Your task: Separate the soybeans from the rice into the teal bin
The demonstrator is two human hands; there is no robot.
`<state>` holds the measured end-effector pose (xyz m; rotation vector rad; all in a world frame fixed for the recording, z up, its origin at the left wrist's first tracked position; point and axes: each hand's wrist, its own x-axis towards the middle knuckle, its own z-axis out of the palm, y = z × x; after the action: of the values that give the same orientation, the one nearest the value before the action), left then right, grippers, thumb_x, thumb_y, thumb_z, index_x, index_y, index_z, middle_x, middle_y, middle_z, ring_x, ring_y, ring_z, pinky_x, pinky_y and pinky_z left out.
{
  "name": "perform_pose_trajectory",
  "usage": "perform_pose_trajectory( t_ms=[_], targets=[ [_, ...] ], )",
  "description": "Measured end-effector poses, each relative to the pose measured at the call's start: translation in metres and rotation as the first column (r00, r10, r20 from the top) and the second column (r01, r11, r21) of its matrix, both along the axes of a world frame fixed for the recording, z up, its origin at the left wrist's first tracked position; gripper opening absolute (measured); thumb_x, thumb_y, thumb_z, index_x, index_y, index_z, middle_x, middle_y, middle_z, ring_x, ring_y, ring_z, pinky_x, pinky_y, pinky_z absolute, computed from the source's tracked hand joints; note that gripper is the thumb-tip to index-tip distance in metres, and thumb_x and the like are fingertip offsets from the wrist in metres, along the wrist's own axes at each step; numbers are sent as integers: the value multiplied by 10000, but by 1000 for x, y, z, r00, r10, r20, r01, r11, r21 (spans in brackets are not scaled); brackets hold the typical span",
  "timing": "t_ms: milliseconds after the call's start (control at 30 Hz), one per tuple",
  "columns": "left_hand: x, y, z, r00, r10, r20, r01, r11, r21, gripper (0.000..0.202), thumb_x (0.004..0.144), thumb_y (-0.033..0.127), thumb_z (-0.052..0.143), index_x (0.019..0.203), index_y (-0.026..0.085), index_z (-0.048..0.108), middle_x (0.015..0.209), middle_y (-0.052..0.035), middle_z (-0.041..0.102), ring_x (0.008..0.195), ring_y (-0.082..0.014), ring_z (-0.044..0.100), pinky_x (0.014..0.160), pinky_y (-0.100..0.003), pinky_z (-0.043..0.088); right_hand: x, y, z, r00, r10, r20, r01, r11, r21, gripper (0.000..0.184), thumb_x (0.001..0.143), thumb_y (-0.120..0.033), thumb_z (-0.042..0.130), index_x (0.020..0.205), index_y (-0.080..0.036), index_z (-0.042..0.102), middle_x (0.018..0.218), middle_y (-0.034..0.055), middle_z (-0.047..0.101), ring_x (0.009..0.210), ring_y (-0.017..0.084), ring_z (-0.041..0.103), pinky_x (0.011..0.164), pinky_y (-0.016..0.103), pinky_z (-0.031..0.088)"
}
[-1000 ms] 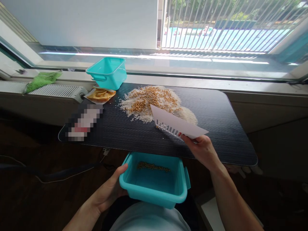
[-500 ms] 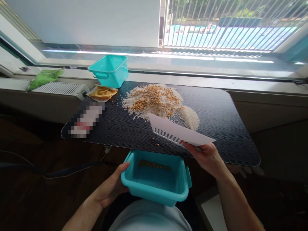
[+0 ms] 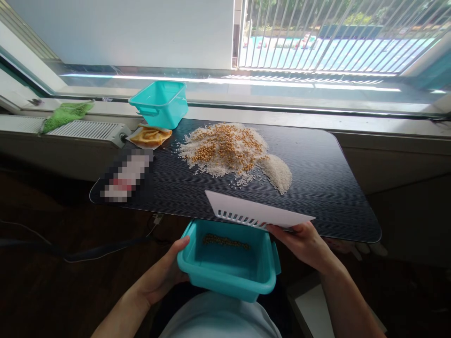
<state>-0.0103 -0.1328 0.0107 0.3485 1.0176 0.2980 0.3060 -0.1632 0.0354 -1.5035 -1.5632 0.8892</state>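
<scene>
My left hand grips the left rim of a teal plastic bin, thumb over the edge. The bin sits below the table's front edge, with a strip of small yellowish grains on its far inner side. In my right hand is a white slotted plastic sheet, pinched at its right end. Its slotted edge hangs at the table's front edge, above the bin's far rim. Beyond it on the dark table lies a pile of white rice mixed with yellow, pea-like grains.
Another teal bin stands at the back left. In front of it lies a small bag of yellowish stuff, near a pixelated item. A green cloth rests on the radiator. The window is behind the table.
My right hand has drawn the slotted sheet toward me, from the pile to the table's front edge. Two loose grains near the edge are no longer visible. My left hand and the bin stayed put.
</scene>
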Motion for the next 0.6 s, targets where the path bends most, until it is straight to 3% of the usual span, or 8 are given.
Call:
perform_pose_trajectory(
  t_ms=[133, 233, 367, 600],
  targets=[
    [1, 0, 0, 999, 12, -51, -12, 1000, -8, 685, 826, 594, 504, 1371, 181, 473, 1206, -125, 682, 1133, -320, 596, 881, -417, 494, 5, 12, -5, 949, -314, 16, 311, 945, 105, 222, 787, -352, 662, 907, -199, 770, 895, 35, 765, 846, 262, 716, 820, 382, 572],
    [3, 0, 2, 997, 29, -71, -30, 999, -17, 676, 837, 585, 492, 1394, 207, 434, 1222, -112, 674, 1161, -315, 581, 880, -415, 497, 8, 24, -4, 885, -465, 4, 462, 880, 112, 271, 761, -382, 683, 908, -172, 768, 886, 50, 764, 856, 274, 713, 822, 390, 562],
    [5, 1, 7, 997, 34, -71, -35, 999, -18, 649, 844, 540, 507, 1404, 226, 418, 1220, -101, 677, 1178, -310, 573, 887, -406, 496, 10, 37, -2, 859, -512, 26, 507, 855, 107, 268, 740, -375, 698, 871, -152, 770, 830, 60, 765, 806, 281, 715, 747, 368, 563],
    [5, 1, 7, 997, 31, -73, -33, 999, -28, 658, 835, 526, 519, 1406, 215, 416, 1207, -106, 683, 1171, -313, 580, 899, -413, 493, 13, 48, -4, 869, -484, 105, 476, 875, 91, 308, 752, -408, 676, 851, -131, 767, 742, 47, 755, 753, 277, 705, 670, 336, 543]
  ],
)
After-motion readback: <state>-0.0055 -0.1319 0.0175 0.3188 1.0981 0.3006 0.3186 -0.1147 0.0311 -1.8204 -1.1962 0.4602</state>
